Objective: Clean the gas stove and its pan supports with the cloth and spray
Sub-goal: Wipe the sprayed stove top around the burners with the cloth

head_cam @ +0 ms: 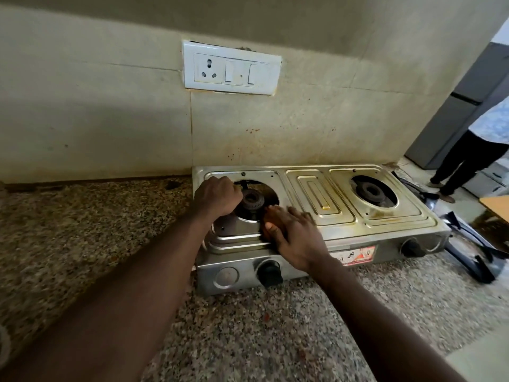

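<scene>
Your gas stove (325, 205) sits just right of the frame's centre on the speckled stone counter (91, 238), its back edge against the stained wall. Your left hand (217, 195) is at the stove's left burner (252, 201), knuckles up and fingers curled down beside the burner's left side; whether they grip the burner or only rest against it I cannot tell, since the fingertips are hidden. Your right hand (294, 235) lies flat, fingers straight and spread, pressing down on the orange-brown cloth (271, 219), which shows only as a bunched edge under the fingers and thumb, on the steel top just lower right of that burner. The hand is blurred. The right burner (374, 191) stands bare in its round opening, with brownish stains on the steel around it. Two black knobs face you on the front panel, one (270, 272) below your right hand and one (411, 246) further right. The black pan supports (473, 244) lie on the counter just beside the stove's right end, at the right edge of the frame. A white switchboard (231, 67) hangs on the wall in the upper centre. At the far right a person (473, 158) in dark trousers stands by a grey fridge (451, 117).
</scene>
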